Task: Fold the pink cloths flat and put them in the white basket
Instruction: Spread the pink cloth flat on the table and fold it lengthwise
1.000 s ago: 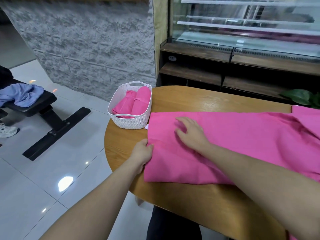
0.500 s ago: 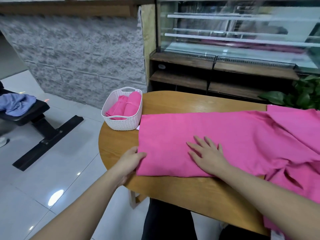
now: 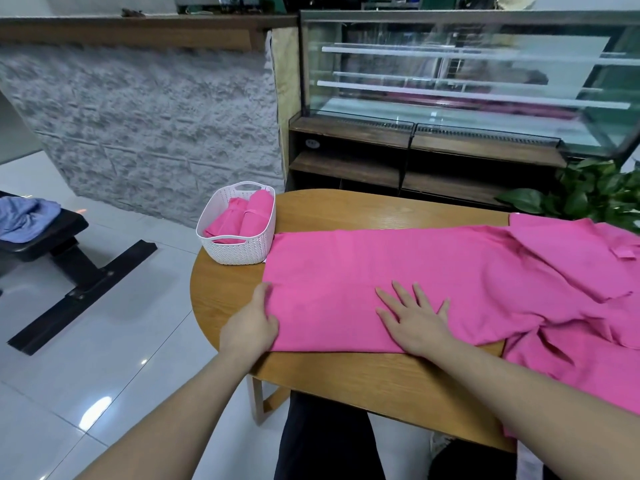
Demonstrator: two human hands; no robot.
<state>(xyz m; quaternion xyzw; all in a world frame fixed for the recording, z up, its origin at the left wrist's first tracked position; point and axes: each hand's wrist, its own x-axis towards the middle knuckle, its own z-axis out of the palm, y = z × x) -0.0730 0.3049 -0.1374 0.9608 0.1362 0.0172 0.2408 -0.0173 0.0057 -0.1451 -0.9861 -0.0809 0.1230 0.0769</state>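
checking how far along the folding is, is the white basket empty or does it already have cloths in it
Not empty. The white basket holds pink folded cloths, which stand side by side inside it and reach about its rim.

Rounded wooden table [image 3: 346,209], white basket [image 3: 239,251] at its far-left edge, pink cloth [image 3: 398,265] spread just right of the basket

Bare table [image 3: 346,209] behind cloth [image 3: 381,265]; basket [image 3: 239,251] flanks left.
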